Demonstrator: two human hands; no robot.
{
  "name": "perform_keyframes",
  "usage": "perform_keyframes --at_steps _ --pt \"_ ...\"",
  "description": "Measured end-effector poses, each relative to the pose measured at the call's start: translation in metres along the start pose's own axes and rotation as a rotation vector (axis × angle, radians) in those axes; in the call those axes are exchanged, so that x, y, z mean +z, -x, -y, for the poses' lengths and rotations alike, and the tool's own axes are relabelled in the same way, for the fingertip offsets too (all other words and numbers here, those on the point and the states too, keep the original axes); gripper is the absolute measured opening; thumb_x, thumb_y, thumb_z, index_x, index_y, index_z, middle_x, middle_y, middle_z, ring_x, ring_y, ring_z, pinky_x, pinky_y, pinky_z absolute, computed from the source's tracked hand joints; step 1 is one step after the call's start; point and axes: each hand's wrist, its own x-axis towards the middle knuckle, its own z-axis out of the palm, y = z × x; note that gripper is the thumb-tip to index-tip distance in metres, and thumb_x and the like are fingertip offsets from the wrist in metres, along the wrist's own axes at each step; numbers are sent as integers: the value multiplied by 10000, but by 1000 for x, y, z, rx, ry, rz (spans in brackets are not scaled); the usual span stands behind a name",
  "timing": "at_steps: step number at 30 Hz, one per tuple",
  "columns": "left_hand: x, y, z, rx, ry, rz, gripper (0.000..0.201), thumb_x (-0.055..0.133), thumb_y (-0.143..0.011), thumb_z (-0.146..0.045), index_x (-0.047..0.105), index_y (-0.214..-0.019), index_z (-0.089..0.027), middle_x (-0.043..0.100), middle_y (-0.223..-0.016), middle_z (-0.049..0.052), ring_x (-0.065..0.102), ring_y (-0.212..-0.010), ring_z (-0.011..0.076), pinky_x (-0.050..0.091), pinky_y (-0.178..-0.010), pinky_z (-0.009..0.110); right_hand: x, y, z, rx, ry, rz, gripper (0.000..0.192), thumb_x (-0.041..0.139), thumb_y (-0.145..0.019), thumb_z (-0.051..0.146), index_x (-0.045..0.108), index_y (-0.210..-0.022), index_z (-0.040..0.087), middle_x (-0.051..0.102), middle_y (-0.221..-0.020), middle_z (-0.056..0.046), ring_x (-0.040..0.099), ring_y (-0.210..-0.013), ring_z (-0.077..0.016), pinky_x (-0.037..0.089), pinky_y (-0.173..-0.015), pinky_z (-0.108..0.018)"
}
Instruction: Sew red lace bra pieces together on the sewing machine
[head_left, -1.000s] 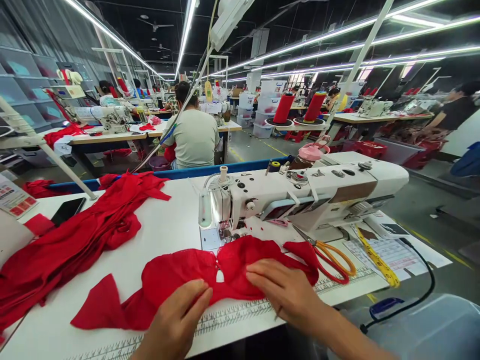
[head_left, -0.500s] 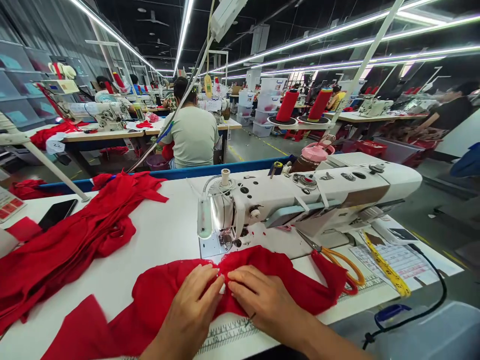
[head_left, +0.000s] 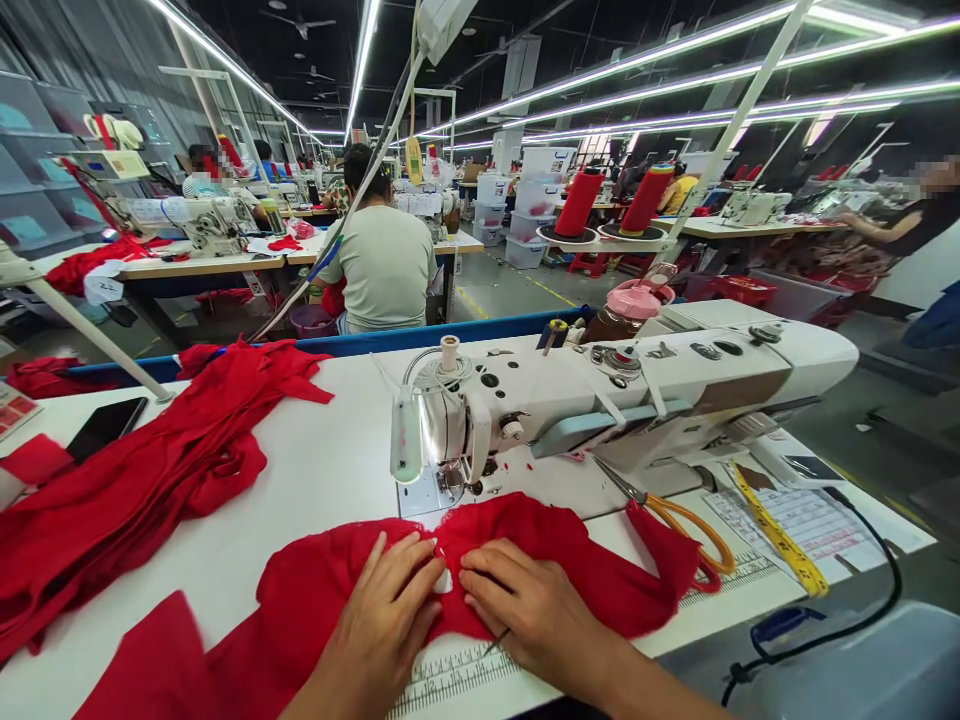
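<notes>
**Red piece lined up just short of the needle**

Rows of sewing tables run back under strip lights, and the white table (head_left: 330, 470) nearest the camera carries the work; both hands lie flat on a red fabric piece (head_left: 525, 545) spread along its front edge. By the look of it the piece is only being positioned: its far edge lies just short of the sewing machine (head_left: 600, 400) head, not yet under the foot, so any stitching appears still to come. The left hand (head_left: 379, 625) presses down with fingers stretched and slightly spread; the right hand (head_left: 536, 615) lies beside it, fingers together, and the two sets of fingertips nearly meet at a small gap in the cloth; neither hand pinches or lifts anything. Beyond the right hand lie orange-handled scissors (head_left: 675, 520) and a yellow tape measure (head_left: 780, 540); away past the left hand sits a heap of red fabric (head_left: 150, 470) and a phone (head_left: 105, 428).
</notes>
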Motion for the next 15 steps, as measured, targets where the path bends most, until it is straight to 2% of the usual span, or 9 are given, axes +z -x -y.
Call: perform_keyframes --at_steps 7,12,15 --pt "5 1 -1 29 -45 -26 335 502 -999 -135 596 -1316 -191 665 -1301 148 620 -1260 300 502 -1039 645 0 1 -1 -11 7 32 221 489 -1016 151 659 -1156 172 720 -1054 -86 648 -952 -205 564 -665 -252" --pt "5 2 -1 2 -45 -16 319 491 -1009 -156 613 -1300 -201 669 -1311 125 623 -1256 295 509 -1037 636 -1 3 -2 -27 95 119 351 511 -944 80 624 -1252 206 698 -1127 -97 618 -1015 -227 533 -607 -239" --pt "3 3 -1 -25 -26 13 375 486 -1018 -185 574 -1378 -238 650 -1352 101 604 -1286 276 483 -1078 612 -3 3 -1 -25 111 160 399 543 -909 63 605 -1271 220 686 -1167 -92 602 -1036 -224 518 -601 -230"
